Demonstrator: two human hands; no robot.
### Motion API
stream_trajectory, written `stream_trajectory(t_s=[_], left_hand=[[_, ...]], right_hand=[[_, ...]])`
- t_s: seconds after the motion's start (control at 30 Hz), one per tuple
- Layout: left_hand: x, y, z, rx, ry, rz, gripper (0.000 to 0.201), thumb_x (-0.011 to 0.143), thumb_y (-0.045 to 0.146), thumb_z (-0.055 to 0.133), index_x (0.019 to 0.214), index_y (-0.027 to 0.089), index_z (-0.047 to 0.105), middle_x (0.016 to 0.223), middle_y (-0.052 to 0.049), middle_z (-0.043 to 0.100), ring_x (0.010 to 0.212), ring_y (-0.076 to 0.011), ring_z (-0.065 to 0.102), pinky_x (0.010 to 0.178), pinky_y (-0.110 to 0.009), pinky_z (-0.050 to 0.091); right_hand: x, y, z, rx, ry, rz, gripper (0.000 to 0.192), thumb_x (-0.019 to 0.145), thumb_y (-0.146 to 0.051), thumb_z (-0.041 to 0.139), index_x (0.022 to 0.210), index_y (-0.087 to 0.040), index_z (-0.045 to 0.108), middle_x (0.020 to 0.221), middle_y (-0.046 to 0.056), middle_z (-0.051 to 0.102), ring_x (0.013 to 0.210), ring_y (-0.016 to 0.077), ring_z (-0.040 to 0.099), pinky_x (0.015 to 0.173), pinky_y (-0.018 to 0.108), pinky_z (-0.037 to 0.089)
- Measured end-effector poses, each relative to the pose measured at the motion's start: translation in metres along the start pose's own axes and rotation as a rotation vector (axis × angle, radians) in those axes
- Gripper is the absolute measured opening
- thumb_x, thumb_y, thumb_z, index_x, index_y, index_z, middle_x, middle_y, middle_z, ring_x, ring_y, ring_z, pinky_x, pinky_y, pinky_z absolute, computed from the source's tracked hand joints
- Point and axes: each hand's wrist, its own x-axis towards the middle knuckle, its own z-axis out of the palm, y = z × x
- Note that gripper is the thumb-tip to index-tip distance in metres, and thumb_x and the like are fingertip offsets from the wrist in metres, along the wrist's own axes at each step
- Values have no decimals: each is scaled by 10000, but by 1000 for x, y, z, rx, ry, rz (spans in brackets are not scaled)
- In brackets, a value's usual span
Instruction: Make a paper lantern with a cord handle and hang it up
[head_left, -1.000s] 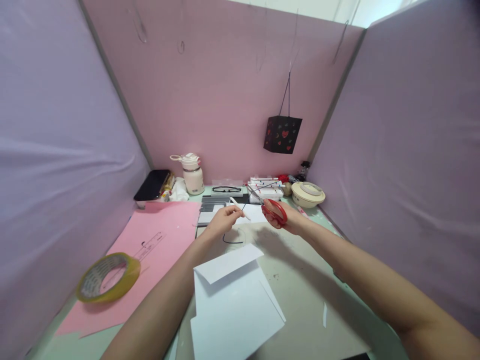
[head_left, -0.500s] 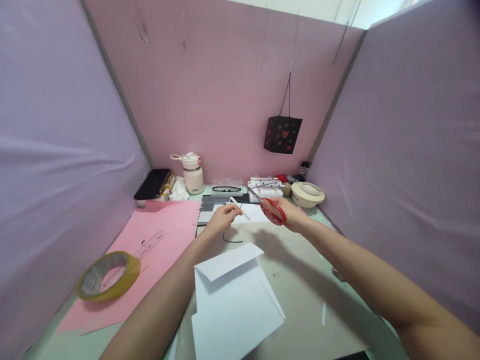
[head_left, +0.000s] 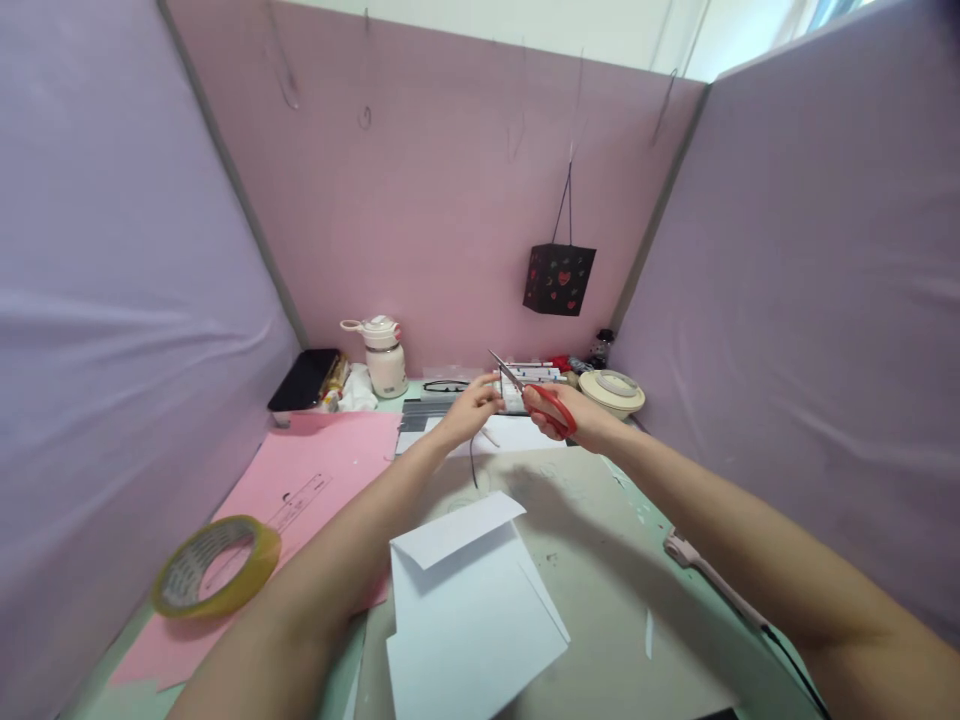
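My right hand (head_left: 559, 412) grips red-handled scissors (head_left: 551, 408) over the far part of the board, their blades pointing up and left. Just left of the blades, my left hand (head_left: 474, 408) is closed, its fingers pinching a thin dark cord (head_left: 473, 465). One end of the cord hangs below the hand, and a short piece rises beside the blade. Whether the blades touch the cord I cannot tell. Below the hands lies a folded white paper piece (head_left: 472, 610) with a raised flap. A white pen (head_left: 489, 437) lies partly hidden behind my left hand.
Yellow tape roll (head_left: 217, 567) rests on pink paper (head_left: 330, 450) at left. Along the back stand a cream bottle (head_left: 386, 360), glasses (head_left: 446, 386) and a round cream container (head_left: 611, 393). A black decorated box (head_left: 560, 280) hangs above. A pale pink corded tool (head_left: 712, 573) lies right.
My left hand has moved up and right, towards the scissors, drawing the cord with it so that it hangs straighter. The scissors are now beside the left fingers. The view has tilted slightly up.
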Motion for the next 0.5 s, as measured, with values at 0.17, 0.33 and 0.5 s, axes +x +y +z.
stream_trajectory(t_s=[0.17, 0.33, 0.5], left_hand=[[50, 8, 26, -4, -154, 135, 198, 799, 301, 536, 844, 153, 660, 1276, -110, 598, 741, -135, 589, 711, -293, 513], [69, 1, 41, 70, -136, 202, 204, 850, 259, 463, 879, 154, 635, 856, -39, 657, 819, -174, 599, 816, -316, 499], [72, -13, 44, 207, -55, 198, 155, 815, 191, 466, 679, 184, 540, 763, -33, 584, 827, -204, 561, 896, -386, 465]], right_hand=[[-3, -9, -14, 0, 29, -12, 532, 714, -691, 690, 744, -214, 455, 553, -76, 427, 414, 52, 308, 383, 204, 201], [-7, -6, -30, -1, 85, -17, 529, 722, -680, 692, 698, -213, 445, 521, -75, 403, 406, 55, 283, 374, 211, 178], [-12, -18, -32, 3, 196, -102, 586, 676, -736, 689, 695, -216, 419, 544, -81, 370, 429, 48, 259, 390, 206, 161]])
